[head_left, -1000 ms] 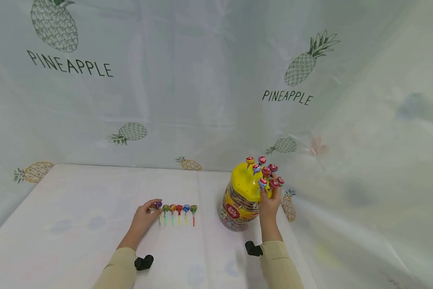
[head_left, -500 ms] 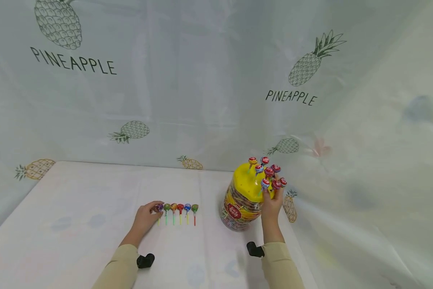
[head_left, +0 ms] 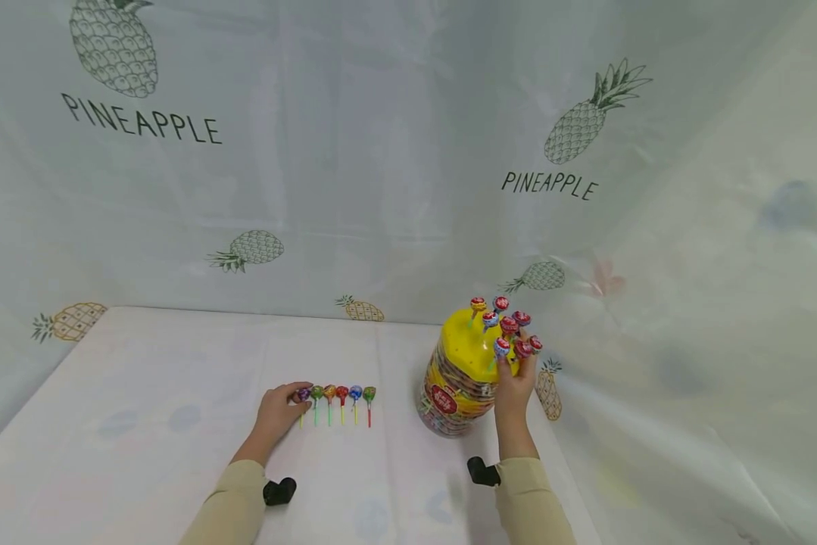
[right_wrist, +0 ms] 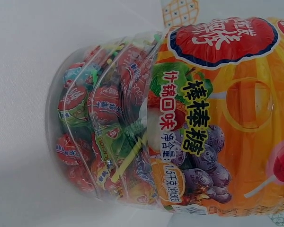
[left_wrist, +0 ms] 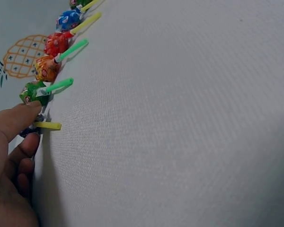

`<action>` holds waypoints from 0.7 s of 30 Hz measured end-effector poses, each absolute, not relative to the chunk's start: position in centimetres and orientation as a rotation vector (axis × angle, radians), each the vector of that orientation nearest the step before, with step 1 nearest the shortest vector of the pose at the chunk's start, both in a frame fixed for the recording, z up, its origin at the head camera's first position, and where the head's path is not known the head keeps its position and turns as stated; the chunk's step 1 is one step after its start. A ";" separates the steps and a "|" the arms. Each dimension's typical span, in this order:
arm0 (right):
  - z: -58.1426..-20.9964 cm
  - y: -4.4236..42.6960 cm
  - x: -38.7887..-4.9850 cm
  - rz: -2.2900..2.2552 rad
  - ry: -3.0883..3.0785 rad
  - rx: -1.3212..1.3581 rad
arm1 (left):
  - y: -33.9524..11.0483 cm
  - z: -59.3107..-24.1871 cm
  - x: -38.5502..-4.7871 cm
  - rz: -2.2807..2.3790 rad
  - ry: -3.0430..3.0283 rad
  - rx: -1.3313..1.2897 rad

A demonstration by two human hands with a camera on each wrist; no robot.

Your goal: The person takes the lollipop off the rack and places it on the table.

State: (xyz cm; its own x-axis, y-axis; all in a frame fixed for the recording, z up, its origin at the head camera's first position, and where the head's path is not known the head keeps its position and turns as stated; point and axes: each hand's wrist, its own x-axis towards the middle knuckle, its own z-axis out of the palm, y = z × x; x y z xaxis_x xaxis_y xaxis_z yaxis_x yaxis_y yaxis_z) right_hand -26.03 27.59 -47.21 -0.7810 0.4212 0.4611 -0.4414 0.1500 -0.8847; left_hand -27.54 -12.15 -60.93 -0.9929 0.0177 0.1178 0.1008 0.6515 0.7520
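Observation:
In the head view, my left hand [head_left: 276, 412] pinches a purple lollipop [head_left: 304, 394] at the left end of a row on the table. Its yellow stick [left_wrist: 49, 126] shows between thumb and forefinger in the left wrist view. Beside it lie a green lollipop [head_left: 316, 393], an orange one [head_left: 329, 391], a red one [head_left: 342, 392], a blue one [head_left: 356, 393] and another green one [head_left: 369, 393]. My right hand [head_left: 513, 386] grips the yellow lid [head_left: 468, 344] of a lollipop jar [head_left: 442, 393], thumb in front; its fingertips are partly hidden by upright lollipops [head_left: 509, 325].
Several lollipops stand in the lid, heads up. Wrapped lollipops [right_wrist: 104, 111] fill the clear bottom of the jar. A white cloth covers the table [head_left: 176, 409]. Close behind and on the right hangs a pale curtain [head_left: 394, 189] printed with pineapples.
The left fingers have shifted slightly on the purple lollipop, showing more of it. The right hand stays at the jar lid. The whole head view has moved a little.

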 end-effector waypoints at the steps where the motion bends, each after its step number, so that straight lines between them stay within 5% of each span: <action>1: -47.2 27.6 -26.0 1.708 -1.778 0.027 | -12.1 -60.9 -27.5 -1.264 -2.764 -0.100; 21: -47.0 27.5 -26.0 1.698 -1.785 0.049 | -11.9 -61.1 -27.4 -1.195 -2.756 -0.078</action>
State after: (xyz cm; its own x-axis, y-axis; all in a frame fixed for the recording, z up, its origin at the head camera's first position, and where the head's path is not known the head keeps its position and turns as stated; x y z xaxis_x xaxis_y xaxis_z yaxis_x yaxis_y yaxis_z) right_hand -25.96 27.49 -46.99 -0.7785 0.4062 0.4785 -0.4577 0.1543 -0.8756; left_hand -27.44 -11.92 -61.07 -0.9893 -0.0067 0.1456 0.1017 0.6839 0.7224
